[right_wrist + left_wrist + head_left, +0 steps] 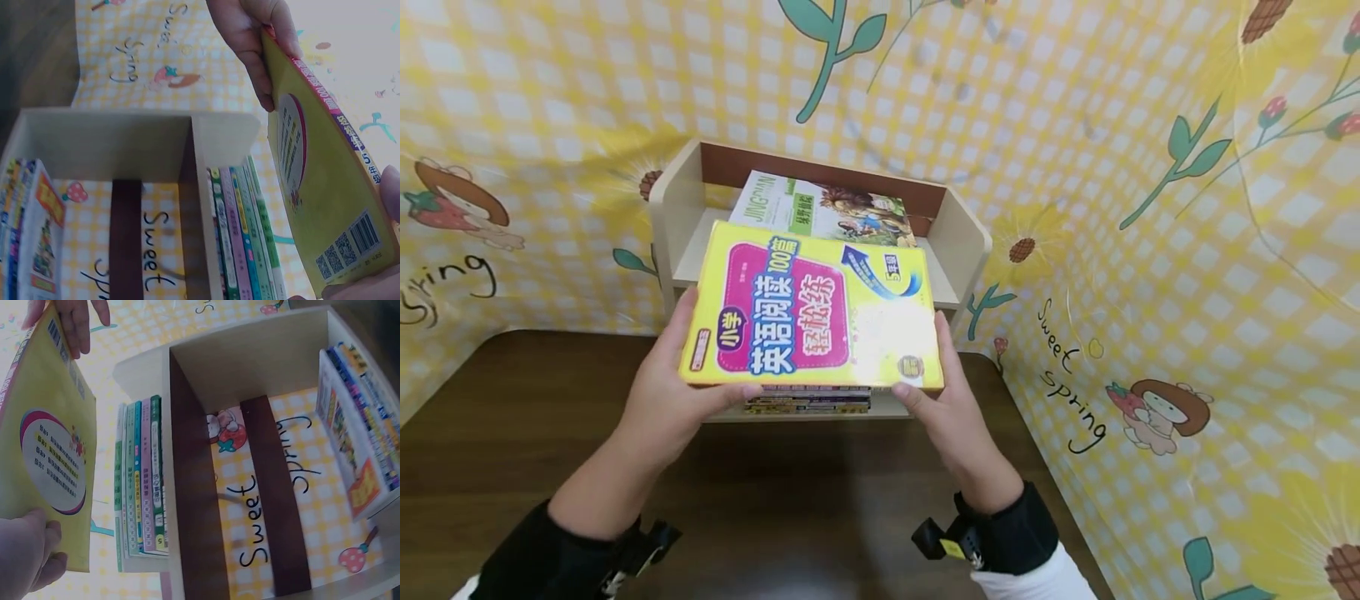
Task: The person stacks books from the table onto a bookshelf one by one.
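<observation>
A yellow book with a pink panel and blue lettering is held level in front of the small shelf. My left hand grips its left edge, thumb along the near side. On the opposite edge my right hand holds it with the thumb in front and fingers behind. Its yellow back cover shows in the left wrist view. In the right wrist view the pink and purple spine is visible. Behind it, a white book with a lion picture lies atop the upper-tier books.
The cream two-tier shelf stands on a dark wooden table against a yellow checked backdrop. Several books are stacked on the upper tier. Another stack lies in the lower compartment, partly hidden by the held book in the head view.
</observation>
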A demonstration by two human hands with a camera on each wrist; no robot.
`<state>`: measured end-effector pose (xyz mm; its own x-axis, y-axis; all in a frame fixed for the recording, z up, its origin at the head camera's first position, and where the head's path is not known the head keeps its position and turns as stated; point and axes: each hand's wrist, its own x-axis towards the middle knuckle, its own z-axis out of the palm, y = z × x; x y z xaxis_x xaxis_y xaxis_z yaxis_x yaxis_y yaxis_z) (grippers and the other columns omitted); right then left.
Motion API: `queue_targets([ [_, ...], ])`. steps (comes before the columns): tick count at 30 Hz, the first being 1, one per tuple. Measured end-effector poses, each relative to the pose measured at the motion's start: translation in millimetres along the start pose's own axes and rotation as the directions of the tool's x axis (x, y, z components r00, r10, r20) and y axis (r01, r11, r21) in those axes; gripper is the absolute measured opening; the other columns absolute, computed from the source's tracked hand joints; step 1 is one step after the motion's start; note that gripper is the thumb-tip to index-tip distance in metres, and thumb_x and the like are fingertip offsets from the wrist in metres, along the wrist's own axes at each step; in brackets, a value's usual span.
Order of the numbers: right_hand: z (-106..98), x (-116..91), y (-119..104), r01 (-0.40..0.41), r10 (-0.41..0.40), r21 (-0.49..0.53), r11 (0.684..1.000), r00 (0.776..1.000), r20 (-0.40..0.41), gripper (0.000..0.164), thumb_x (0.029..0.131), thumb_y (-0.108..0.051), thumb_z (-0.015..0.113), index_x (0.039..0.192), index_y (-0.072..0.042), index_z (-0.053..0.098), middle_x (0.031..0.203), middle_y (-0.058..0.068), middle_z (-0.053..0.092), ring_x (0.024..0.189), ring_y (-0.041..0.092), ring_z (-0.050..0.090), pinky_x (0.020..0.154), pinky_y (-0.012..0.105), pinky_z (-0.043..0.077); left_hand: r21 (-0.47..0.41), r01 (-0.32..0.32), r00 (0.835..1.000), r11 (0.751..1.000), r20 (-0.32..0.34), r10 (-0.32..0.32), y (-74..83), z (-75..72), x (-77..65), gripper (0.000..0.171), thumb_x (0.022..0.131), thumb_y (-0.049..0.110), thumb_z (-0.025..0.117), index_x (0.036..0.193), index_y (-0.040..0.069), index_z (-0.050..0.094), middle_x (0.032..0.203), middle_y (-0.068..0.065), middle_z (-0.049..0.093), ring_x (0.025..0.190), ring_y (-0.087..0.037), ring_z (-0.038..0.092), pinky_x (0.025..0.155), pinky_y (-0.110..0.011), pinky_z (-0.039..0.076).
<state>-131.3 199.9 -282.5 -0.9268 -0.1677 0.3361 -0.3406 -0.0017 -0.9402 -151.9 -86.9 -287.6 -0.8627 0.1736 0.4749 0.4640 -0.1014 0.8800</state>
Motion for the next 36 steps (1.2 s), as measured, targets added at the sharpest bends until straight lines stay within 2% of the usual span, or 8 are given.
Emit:
queue_targets([
  [7,-7.2,40.2,-3.3,-0.055,0.056,0.026,0.998,0.998,-0.032,0.088,0.096,-0.009,0.058,0.156,-0.018,-0.006,0.161,0.001,0.012,0.139,0.014,0.031,0.112,0.026,0.029,-0.019,0.132,0.991,0.991,0.003,-0.132,3.0,-0.2,45.1,0.094,0.083,0.009,0.075,0.154,0.024,0.016,0.133,-0.01,0.046,0.106,-0.011,0.061,0.083,-0.021,0.053],
  [10,-8.1,52.2,-1.4,-0.096,0.097,0.018,0.995,0.994,-0.047,0.085,0.098,-0.012,0.057,0.156,-0.018,-0.005,0.161,0.0,0.013,0.14,0.012,0.03,0.115,0.033,0.024,0.023,0.173,0.985,0.985,-0.008,-0.173,2.3,-0.6,56.4,0.091,0.084,0.016,0.076,0.153,0.024,0.018,0.133,-0.007,0.047,0.109,-0.012,0.059,0.085,-0.02,0.052],
  [12,-8.7,58.3,-0.2,-0.107,0.108,0.009,0.994,0.993,-0.053,0.084,0.098,-0.013,0.056,0.156,-0.017,-0.005,0.161,0.001,0.009,0.142,0.012,0.024,0.116,0.034,0.022,0.039,0.166,0.986,0.985,-0.013,-0.165,2.2,-1.1,62.6,0.088,0.083,0.016,0.076,0.15,0.022,0.019,0.132,-0.009,0.048,0.109,-0.012,0.059,0.085,-0.02,0.052],
  [18,-9.7,76.2,1.9,-0.086,0.08,-0.057,0.995,0.993,-0.088,0.082,0.1,-0.019,0.055,0.156,-0.018,-0.005,0.162,0.002,0.001,0.146,0.015,0.013,0.117,0.034,0.021,0.153,0.162,0.986,0.975,-0.068,-0.153,2.8,-5.1,79.8,0.111,0.082,0.017,0.078,0.155,0.023,-0.005,0.142,-0.012,0.035,0.108,-0.008,0.055,0.085,-0.013,0.049],
  [21,-10.8,84.3,2.1,-0.093,0.082,-0.097,0.991,0.99,-0.116,0.084,0.099,-0.027,0.056,0.156,-0.02,-0.006,0.162,0.001,-0.002,0.147,0.015,0.005,0.117,0.035,0.02,0.244,0.103,0.993,0.964,-0.077,-0.087,1.1,-7.6,92.2,0.102,0.079,0.016,0.081,0.154,0.017,0.012,0.139,-0.012,0.031,0.113,-0.01,0.045,0.084,-0.013,0.047],
  [26,-11.3,102.5,3.1,-0.099,0.068,-0.195,0.976,0.984,-0.162,0.086,0.097,-0.037,0.058,0.156,-0.023,-0.004,0.162,-0.004,-0.009,0.147,0.012,-0.009,0.119,0.038,0.007,0.364,0.005,0.998,0.931,-0.055,0.017,-2.4,-15.1,116.1,0.085,0.076,0.018,0.083,0.146,0.009,0.034,0.148,-0.012,0.026,0.135,-0.024,0.024,0.108,-0.04,0.034],
  [30,-10.2,119.0,-0.1,-0.093,0.039,-0.282,0.955,0.981,-0.189,0.083,0.097,-0.038,0.057,0.156,-0.021,0.001,0.162,-0.004,-0.01,0.147,0.014,-0.011,0.119,0.043,0.0,0.482,0.041,0.997,0.875,-0.076,-0.004,-2.1,-21.1,131.3,0.092,0.078,0.03,0.081,0.151,0.008,0.029,0.159,-0.011,0.01,0.146,-0.029,0.003,0.115,-0.058,0.013],
  [36,-14.4,140.4,-2.3,-0.146,0.081,-0.338,0.93,0.977,-0.199,0.078,0.096,-0.039,0.057,0.156,-0.017,0.013,0.163,-0.006,-0.005,0.147,0.014,-0.012,0.119,0.044,-0.001,0.53,0.128,0.991,0.838,-0.098,-0.089,-6.5,-23.0,148.0,0.097,0.083,0.041,0.074,0.155,0.008,0.018,0.162,-0.007,-0.004,0.148,-0.028,-0.005,0.115,-0.059,0.012],
])
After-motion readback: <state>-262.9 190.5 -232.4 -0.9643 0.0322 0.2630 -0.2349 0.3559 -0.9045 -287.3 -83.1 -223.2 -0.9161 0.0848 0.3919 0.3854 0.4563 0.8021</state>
